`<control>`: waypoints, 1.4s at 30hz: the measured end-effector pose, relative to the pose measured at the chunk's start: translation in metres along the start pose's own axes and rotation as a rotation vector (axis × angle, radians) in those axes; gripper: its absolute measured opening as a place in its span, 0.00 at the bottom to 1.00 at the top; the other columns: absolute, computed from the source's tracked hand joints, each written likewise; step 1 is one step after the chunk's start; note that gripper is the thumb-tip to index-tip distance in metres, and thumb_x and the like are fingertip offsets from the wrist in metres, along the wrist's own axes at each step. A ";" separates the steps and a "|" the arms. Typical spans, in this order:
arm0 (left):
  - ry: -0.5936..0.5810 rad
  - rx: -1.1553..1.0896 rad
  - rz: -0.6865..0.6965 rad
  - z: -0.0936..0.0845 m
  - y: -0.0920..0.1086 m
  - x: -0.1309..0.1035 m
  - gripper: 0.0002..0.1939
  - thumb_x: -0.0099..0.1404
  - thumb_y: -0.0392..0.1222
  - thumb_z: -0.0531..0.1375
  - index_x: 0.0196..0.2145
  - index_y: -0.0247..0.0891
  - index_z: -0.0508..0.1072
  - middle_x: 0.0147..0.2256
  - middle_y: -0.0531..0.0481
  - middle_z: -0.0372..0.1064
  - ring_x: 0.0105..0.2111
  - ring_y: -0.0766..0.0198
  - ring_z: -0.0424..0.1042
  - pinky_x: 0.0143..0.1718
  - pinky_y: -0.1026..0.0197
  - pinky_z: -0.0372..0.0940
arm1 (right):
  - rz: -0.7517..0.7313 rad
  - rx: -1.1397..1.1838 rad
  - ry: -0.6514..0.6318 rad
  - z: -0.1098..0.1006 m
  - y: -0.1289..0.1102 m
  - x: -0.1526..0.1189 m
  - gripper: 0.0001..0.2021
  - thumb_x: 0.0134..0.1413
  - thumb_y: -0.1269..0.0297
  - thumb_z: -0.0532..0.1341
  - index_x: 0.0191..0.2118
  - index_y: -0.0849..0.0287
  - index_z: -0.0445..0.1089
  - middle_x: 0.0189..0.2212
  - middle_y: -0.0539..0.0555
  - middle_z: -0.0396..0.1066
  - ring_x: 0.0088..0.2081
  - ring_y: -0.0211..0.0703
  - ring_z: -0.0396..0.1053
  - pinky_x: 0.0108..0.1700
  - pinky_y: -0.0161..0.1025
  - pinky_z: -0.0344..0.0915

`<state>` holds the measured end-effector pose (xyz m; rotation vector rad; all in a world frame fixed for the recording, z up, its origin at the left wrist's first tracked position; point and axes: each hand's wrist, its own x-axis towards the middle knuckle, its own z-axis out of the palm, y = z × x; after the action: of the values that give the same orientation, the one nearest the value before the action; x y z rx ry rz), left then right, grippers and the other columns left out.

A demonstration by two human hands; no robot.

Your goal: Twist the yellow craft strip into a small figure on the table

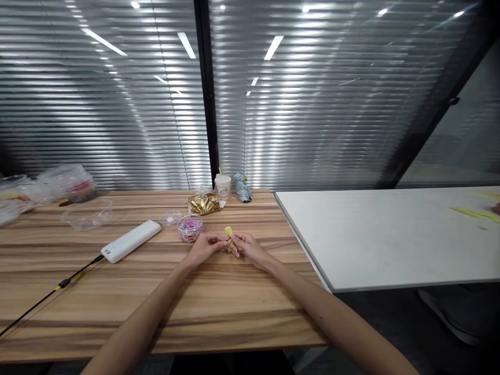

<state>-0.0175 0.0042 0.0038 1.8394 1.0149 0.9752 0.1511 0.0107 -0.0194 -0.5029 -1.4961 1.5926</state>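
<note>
No text or label is legible anywhere.

The table (pixel 117 291) is matt, grained wood, the pouch (pixel 203 203) glossy gold foil, the tub (pixel 189 227) seemingly clear plastic.

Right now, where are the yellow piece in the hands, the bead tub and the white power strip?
yellow piece (pixel 228 230): head view, on its upper tip.
bead tub (pixel 189 228): head view, on the beads inside.
white power strip (pixel 130 240): head view, mid-body.
</note>
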 end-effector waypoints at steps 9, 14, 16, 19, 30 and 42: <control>-0.065 -0.115 -0.003 0.000 0.003 0.001 0.12 0.54 0.45 0.59 0.25 0.31 0.73 0.29 0.46 0.71 0.31 0.62 0.67 0.35 0.61 0.59 | 0.159 0.205 -0.128 -0.002 -0.008 -0.005 0.15 0.49 0.52 0.59 0.30 0.61 0.62 0.19 0.45 0.57 0.20 0.30 0.53 0.25 0.31 0.51; -0.045 -0.168 -0.044 -0.001 0.005 -0.001 0.11 0.53 0.45 0.61 0.24 0.32 0.72 0.26 0.49 0.69 0.28 0.65 0.65 0.33 0.64 0.58 | 0.200 0.261 -0.213 -0.003 -0.011 -0.007 0.12 0.51 0.56 0.59 0.31 0.61 0.63 0.19 0.45 0.56 0.20 0.29 0.53 0.26 0.31 0.52; -0.055 -0.176 -0.048 -0.001 0.007 -0.002 0.11 0.53 0.45 0.60 0.24 0.32 0.72 0.25 0.49 0.69 0.28 0.65 0.65 0.34 0.64 0.58 | 0.218 0.262 -0.216 -0.003 -0.012 -0.007 0.12 0.51 0.56 0.59 0.31 0.61 0.62 0.19 0.44 0.54 0.20 0.29 0.52 0.26 0.31 0.51; -0.031 -0.212 -0.036 0.003 0.010 -0.003 0.10 0.53 0.44 0.61 0.24 0.32 0.73 0.26 0.49 0.68 0.29 0.65 0.65 0.34 0.64 0.58 | 0.238 0.262 -0.223 -0.005 -0.018 -0.007 0.12 0.50 0.57 0.60 0.30 0.61 0.62 0.18 0.43 0.51 0.20 0.29 0.50 0.25 0.30 0.50; -0.130 -0.793 -0.157 0.027 0.038 -0.011 0.09 0.53 0.41 0.59 0.22 0.34 0.65 0.26 0.50 0.61 0.28 0.67 0.62 0.33 0.63 0.58 | 0.354 0.175 -0.510 -0.034 -0.045 -0.011 0.10 0.48 0.60 0.62 0.28 0.60 0.61 0.19 0.43 0.51 0.19 0.28 0.46 0.30 0.35 0.57; -0.170 0.370 0.162 0.002 0.037 -0.011 0.12 0.59 0.38 0.50 0.25 0.36 0.72 0.28 0.50 0.69 0.30 0.64 0.65 0.35 0.64 0.57 | 0.378 0.188 -0.443 -0.033 -0.030 -0.010 0.09 0.49 0.61 0.61 0.31 0.61 0.63 0.19 0.43 0.50 0.19 0.28 0.46 0.31 0.35 0.58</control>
<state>-0.0100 -0.0192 0.0338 2.2972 1.0020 0.7407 0.1915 0.0192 -0.0004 -0.3522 -1.6103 2.2299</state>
